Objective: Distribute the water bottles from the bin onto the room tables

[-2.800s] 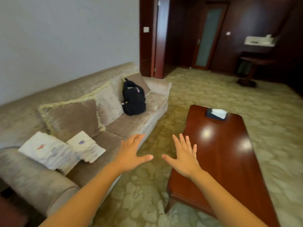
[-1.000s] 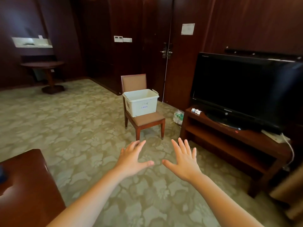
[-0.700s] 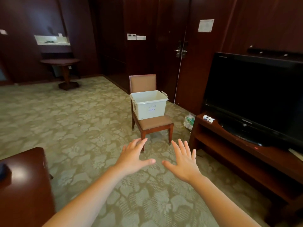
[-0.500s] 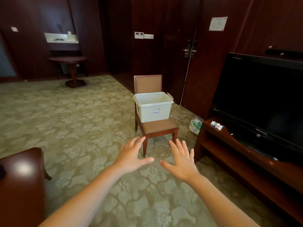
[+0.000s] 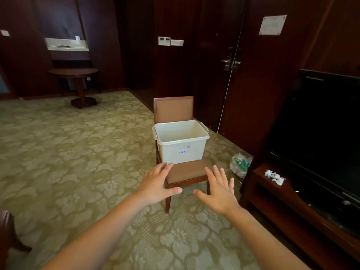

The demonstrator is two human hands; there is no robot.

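Bin [image 5: 181, 145] at 12 o'clock beyond left hand [image 5: 155, 187] and right hand [image 5: 219, 192], both spread, empty; white, blue-labelled.

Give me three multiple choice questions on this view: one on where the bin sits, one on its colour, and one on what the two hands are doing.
1. Where does the bin stand?
A. on the floor
B. on the seat of the chair
C. on a shelf

2. What colour is the bin?
A. white
B. blue
C. red

3. How are the left hand and the right hand?
A. the left grips the bin
B. the right holds a bottle
C. both are open and hold nothing

Answers:
1 B: the bin rests on the brown seat, in front of the backrest.
2 A: its walls and rim are white.
3 C: the fingers of both hands are spread, with nothing in them.
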